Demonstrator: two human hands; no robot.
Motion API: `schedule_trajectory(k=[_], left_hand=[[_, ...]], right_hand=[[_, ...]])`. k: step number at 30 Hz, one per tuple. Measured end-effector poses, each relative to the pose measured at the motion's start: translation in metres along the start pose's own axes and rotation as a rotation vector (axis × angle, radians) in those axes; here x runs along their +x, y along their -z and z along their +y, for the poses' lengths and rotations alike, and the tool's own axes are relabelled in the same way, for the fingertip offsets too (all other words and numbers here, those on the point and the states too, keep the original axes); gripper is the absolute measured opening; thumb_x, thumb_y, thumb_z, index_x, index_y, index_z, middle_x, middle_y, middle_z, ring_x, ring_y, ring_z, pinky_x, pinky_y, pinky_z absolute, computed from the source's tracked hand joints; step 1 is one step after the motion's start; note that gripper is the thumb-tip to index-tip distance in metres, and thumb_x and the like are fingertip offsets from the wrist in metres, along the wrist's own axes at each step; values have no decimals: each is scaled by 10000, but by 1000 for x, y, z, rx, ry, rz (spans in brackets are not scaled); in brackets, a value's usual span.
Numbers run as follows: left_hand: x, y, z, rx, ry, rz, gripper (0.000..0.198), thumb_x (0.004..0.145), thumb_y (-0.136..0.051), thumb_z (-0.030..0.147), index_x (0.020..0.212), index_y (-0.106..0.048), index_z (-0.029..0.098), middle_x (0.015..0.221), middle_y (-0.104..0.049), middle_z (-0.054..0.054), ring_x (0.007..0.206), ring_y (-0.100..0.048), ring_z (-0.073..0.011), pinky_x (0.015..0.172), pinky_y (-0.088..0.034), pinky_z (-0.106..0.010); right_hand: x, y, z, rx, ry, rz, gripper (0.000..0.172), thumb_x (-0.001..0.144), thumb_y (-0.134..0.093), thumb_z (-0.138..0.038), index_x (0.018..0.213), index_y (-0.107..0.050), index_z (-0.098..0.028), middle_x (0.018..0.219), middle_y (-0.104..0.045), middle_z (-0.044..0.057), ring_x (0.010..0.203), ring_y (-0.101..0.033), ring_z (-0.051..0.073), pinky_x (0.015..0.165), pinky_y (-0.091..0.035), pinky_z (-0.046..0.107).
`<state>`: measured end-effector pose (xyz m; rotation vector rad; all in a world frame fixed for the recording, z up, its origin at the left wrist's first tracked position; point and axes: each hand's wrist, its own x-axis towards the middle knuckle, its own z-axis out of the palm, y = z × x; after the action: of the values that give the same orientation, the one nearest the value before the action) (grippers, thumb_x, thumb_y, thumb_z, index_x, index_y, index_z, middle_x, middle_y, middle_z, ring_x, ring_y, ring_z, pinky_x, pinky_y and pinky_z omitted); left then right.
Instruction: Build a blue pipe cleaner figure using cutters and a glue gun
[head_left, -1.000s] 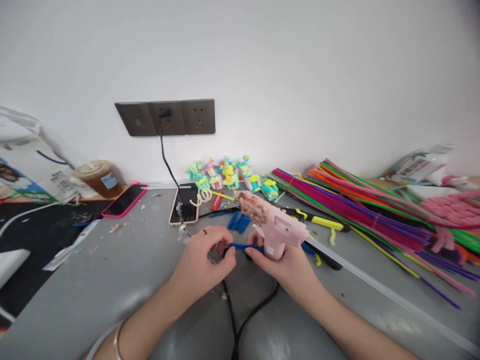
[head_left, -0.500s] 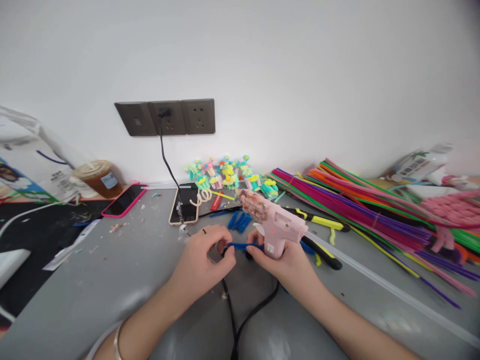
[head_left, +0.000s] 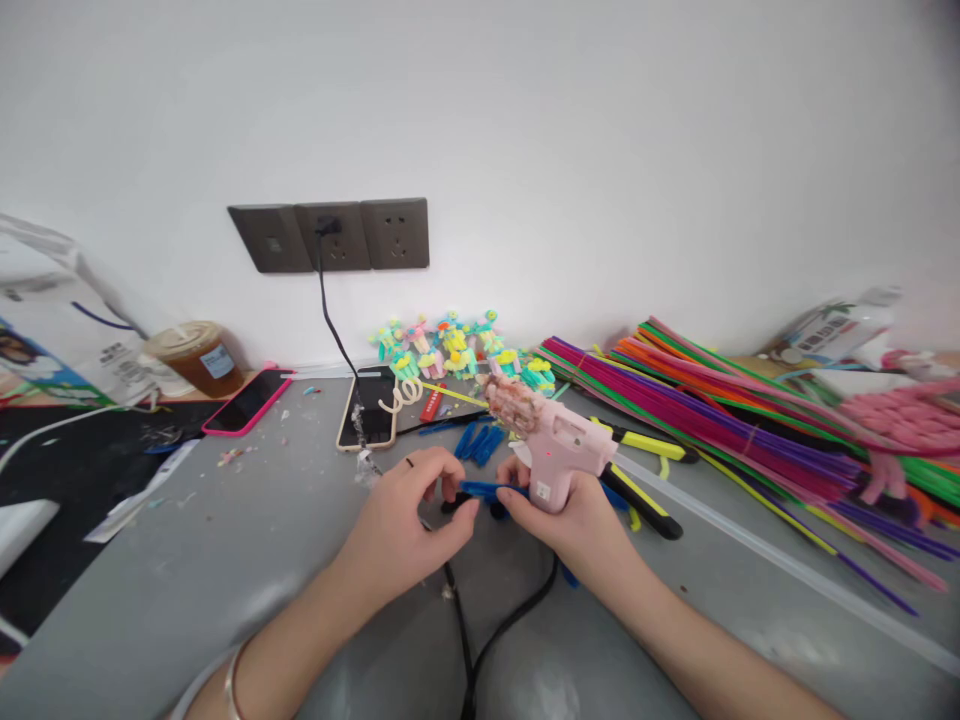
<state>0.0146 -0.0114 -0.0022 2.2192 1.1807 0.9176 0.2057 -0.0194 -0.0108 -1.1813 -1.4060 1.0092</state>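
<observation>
My right hand (head_left: pixel 581 530) is wrapped round the handle of a pink glue gun (head_left: pixel 571 448). Its nozzle end is crusted with brownish residue and points up and to the left. Between the thumb and fingers of that same hand is a short blue pipe cleaner (head_left: pixel 481 489), sticking out to the left. My left hand (head_left: pixel 409 515) is just beside the free end, thumb and fingers apart. Just behind lie several blue pipe cleaner pieces (head_left: pixel 478 443) on the grey table (head_left: pixel 300 560). Yellow-and-black pliers (head_left: pixel 645 500) lie partly hidden behind my right hand.
Bundled coloured pipe cleaners (head_left: pixel 720 430) spread across the right. Small pastel figures (head_left: pixel 450 345) stand by the wall. Two phones, a cream-edged one (head_left: pixel 367 410) and a pink-edged one (head_left: pixel 247 402), lie left of them near a drink cup (head_left: pixel 199 358). A black cable (head_left: pixel 480 665) runs toward me.
My left thumb and fingers have parted from the blue pipe cleaner's end. The glue gun has shifted slightly in my right hand, which keeps the pipe cleaner.
</observation>
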Motion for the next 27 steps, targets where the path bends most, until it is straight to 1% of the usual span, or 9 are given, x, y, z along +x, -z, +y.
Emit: schedule_trajectory(k=[3,6,10,13,16,21,27], left_hand=[[2,2,0,-30,-21,31,103,803,-633,176,882,-576,208,754,-628,19,667,-558,-140,614,-433,-239],[4,3,-2,-91,-31,58,71,820,-630,160,877,-634,201,756,-670,6,665,-580,-139,620,-462,-238],[5,4,-6,-147,-35,68,56,847,-658,166,850,-698,204,776,-719,-11,686,-618,-144,649,-497,-249],[5,5,-8,-188,-85,86,63,843,-682,147,828,-712,200,782,-735,-21,714,-649,-150,655,-511,-248],[6,4,-7,-212,-142,105,82,837,-695,119,821,-723,194,767,-735,-20,730,-671,-146,676,-522,-242],[5,1,-6,-192,-196,124,91,818,-722,99,824,-733,189,761,-737,-17,728,-686,-140,688,-535,-231],[4,0,-9,-151,-293,168,87,818,-732,97,849,-728,179,763,-729,-24,739,-682,-144,692,-534,-236]], right_hand=[[1,2,-1,66,-51,-24,282,691,-698,-342,621,-456,-216,689,-619,22,611,-543,152,563,-463,266],[1,1,0,136,-83,-42,314,687,-725,-352,630,-449,-214,694,-614,15,583,-517,132,536,-445,255],[0,-1,6,195,-91,-41,319,684,-747,-340,651,-456,-212,704,-605,3,538,-472,105,491,-416,238],[0,-1,7,199,-100,-50,309,694,-739,-339,656,-461,-211,711,-601,3,536,-462,100,479,-403,230],[-1,1,3,185,-128,-78,322,690,-755,-347,660,-467,-208,710,-600,4,547,-469,105,486,-408,233],[0,2,-2,174,-140,-101,334,671,-767,-349,649,-466,-206,692,-584,-3,550,-458,107,499,-397,236],[0,0,1,138,-129,-83,310,644,-749,-335,623,-469,-203,687,-598,9,621,-509,136,592,-439,266]])
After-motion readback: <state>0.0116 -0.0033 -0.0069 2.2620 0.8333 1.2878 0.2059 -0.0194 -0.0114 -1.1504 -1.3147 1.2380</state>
